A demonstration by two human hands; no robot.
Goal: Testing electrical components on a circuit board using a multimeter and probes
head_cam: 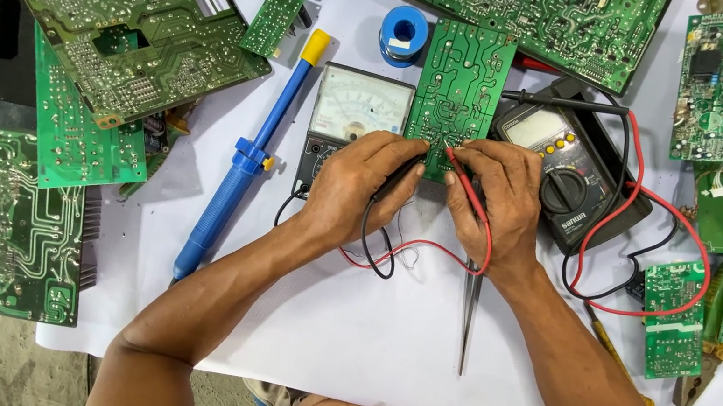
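Much is cut off here: the big boards along the top edge run out of view, and the lower half of the analog meter is covered by the left hand, so only its pale dial shows. The tips of both probes are hard to make out, since they vanish under the fingers right at the lower edge of the small green circuit board. That board lies solder side up on the white bench, between the analog meter and the digital multimeter, its bottom end hidden beneath the knuckles.

Both forearms come in from below and meet at the middle, wrists bent inward. The left hand has its fingers closed around the black probe, pinching it against the board's lower left corner. The right hand has its fingers closed around the red probe, pressing it to the board just beside the other. The red lead loops under both wrists. A pair of tweezers pokes out from under the right wrist. A blue desoldering pump lies well to the left.
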